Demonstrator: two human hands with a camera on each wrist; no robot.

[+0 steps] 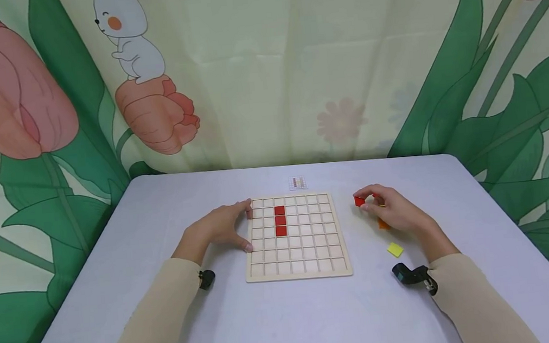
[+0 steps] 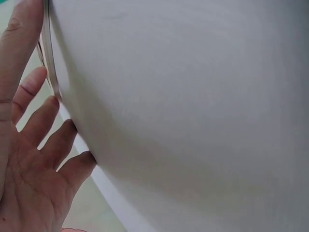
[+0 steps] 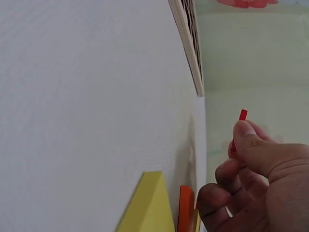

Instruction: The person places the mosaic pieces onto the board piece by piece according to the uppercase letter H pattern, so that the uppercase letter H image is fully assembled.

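A wooden grid board (image 1: 309, 254) lies on the table, with three red square tiles (image 1: 280, 220) in a vertical row in one column. My left hand (image 1: 218, 228) touches the board's left edge, thumb and fingers spread along it. Off the board's right side, my right hand (image 1: 398, 212) pinches a red tile (image 1: 359, 201) between thumb and fingertips, raised above the table in the right wrist view. Under that hand lies an orange tile (image 1: 383, 224), partly covered, and nearer to me a yellow tile (image 1: 395, 249). Other tiles beneath the right hand are mostly hidden.
A small card (image 1: 297, 182) printed with a coloured grid pattern lies just behind the board. The white table (image 1: 297, 322) ends at a printed curtain (image 1: 257, 86) at the back. A black wrist camera (image 1: 413, 275) sits on the right sleeve, another (image 1: 206, 279) on the left.
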